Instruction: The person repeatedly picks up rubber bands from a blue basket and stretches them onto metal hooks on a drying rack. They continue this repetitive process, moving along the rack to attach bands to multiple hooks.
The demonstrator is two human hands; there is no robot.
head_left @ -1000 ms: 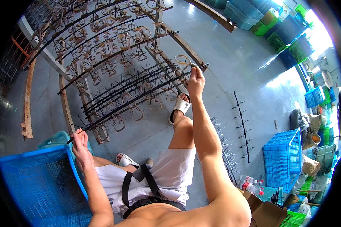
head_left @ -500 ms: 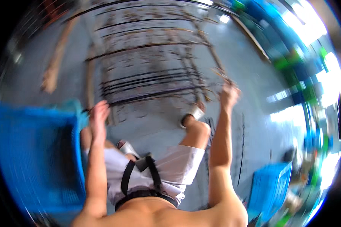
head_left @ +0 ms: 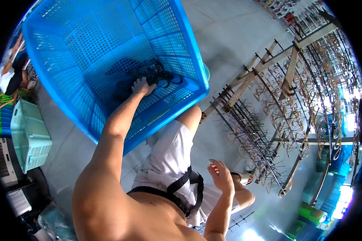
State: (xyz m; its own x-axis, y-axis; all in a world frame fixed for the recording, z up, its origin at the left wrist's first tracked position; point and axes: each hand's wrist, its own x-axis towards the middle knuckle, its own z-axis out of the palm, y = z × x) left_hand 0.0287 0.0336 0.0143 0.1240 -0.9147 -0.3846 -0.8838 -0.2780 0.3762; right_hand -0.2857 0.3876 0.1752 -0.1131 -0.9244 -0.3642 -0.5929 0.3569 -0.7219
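A large blue plastic mesh basket (head_left: 191,52) is tilted toward me, above my lap. A small pile of dark tangled wire pieces (head_left: 159,74) lies in its lower corner. My left hand (head_left: 142,85) reaches into the basket with its fingers curled down on that pile. My right hand (head_left: 220,176) hovers low beside my knee, apart from the basket, fingers loosely spread and holding nothing that I can make out. I am seated in white shorts (head_left: 169,152).
Wooden frames with dark metal rods hung with wire rings (head_left: 269,116) lie on the grey floor to the right. A pale green crate (head_left: 28,132) stands at the left, with another person (head_left: 12,72) beyond it. Green and blue crates (head_left: 330,193) sit far right.
The view has swung left, from the rod frames to the blue basket. My left hand went into the basket onto the dark pieces. My right hand left the rods and dropped near my knee.
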